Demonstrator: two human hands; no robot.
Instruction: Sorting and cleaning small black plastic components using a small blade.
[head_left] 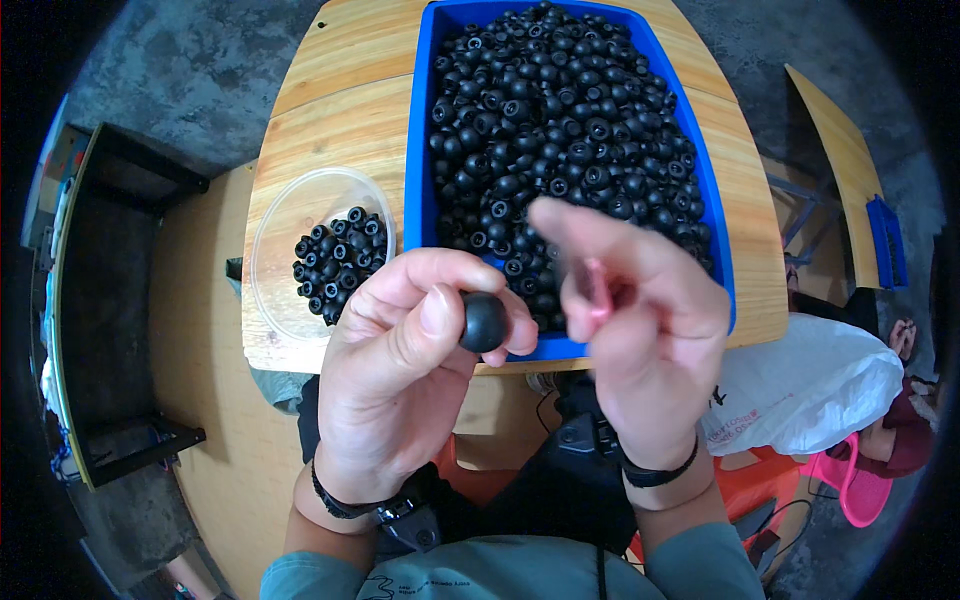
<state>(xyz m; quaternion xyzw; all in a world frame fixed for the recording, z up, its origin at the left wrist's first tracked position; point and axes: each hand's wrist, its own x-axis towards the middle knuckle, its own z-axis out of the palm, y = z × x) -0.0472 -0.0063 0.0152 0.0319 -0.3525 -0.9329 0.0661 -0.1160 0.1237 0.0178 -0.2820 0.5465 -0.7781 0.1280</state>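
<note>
My left hand point(395, 375) pinches a round black rubber-like ball part point(483, 323) between thumb and fingers, just in front of the tray. To its right, my right hand point(660, 310) is curled around a small pink object point(598, 290); its kind is hard to make out, and motion blurs the index finger. Behind both hands, a blue tray point(420, 140) holds a heap of similar black round parts point(570, 120), many with a ringed hole. On the left, a clear round tub point(258, 245) contains a smaller pile of black parts point(340, 255).
Both containers rest on a wooden table point(330, 110). A white plastic bag point(810, 380) and a pink stool point(862, 490) are at the right, near another person's hand point(903, 338). A black-framed rack point(90, 310) stands at the left. Farther right is another wooden table point(845, 150).
</note>
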